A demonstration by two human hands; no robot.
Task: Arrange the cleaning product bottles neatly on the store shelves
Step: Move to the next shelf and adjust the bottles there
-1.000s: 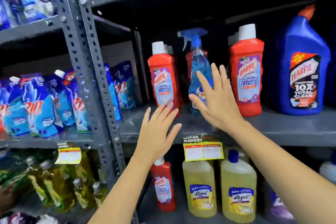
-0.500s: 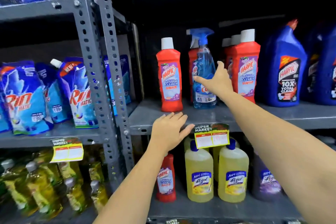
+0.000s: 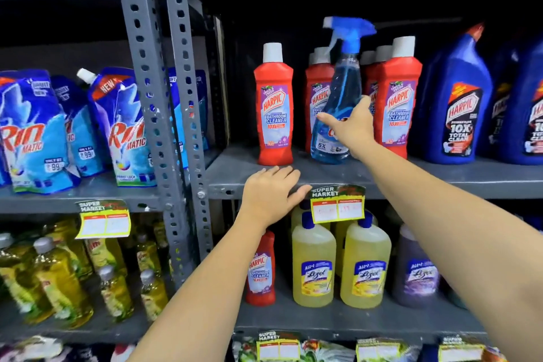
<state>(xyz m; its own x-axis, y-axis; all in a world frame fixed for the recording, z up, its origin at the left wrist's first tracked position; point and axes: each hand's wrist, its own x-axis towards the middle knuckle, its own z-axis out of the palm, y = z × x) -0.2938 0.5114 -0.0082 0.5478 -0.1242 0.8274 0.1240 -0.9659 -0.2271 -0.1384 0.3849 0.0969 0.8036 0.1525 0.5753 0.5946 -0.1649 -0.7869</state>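
A blue spray bottle (image 3: 340, 88) leans to the right on the grey middle shelf (image 3: 440, 176), in front of a row of red Harpic bottles. My right hand (image 3: 351, 129) is wrapped around its lower body. One red Harpic bottle (image 3: 273, 106) stands upright alone to the left, another (image 3: 397, 103) to the right with more behind it. My left hand (image 3: 271, 194) lies flat on the shelf's front edge, fingers spread, holding nothing.
Big blue Harpic bottles (image 3: 458, 103) fill the shelf's right end. Below stand yellow Lizol bottles (image 3: 313, 264), a purple one (image 3: 415, 270) and a red Harpic bottle (image 3: 261, 270). Grey slotted uprights (image 3: 164, 114) separate the left bay with Rin pouches (image 3: 32, 132).
My right hand has closed around the spray bottle, which now tilts to the right. My left hand came down from mid-air onto the shelf edge and stays there.
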